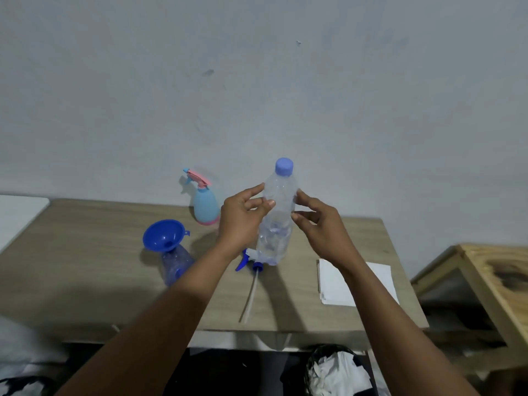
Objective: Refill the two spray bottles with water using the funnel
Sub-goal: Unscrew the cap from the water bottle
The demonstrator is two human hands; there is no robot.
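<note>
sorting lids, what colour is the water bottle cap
Light blue-purple cap, still on the bottle; head view.

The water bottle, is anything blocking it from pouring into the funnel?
Its blue cap is on the water bottle, so nothing can pour yet. Otherwise the path left to the funnel, seated in the clear spray bottle, looks open.

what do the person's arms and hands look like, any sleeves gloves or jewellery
Both arms are bare from the bottom edge of the picture up to the hands, with no sleeves in view. The left hand and right hand wear no gloves. No watch, bracelet or ring shows on either wrist or on the fingers.
</note>
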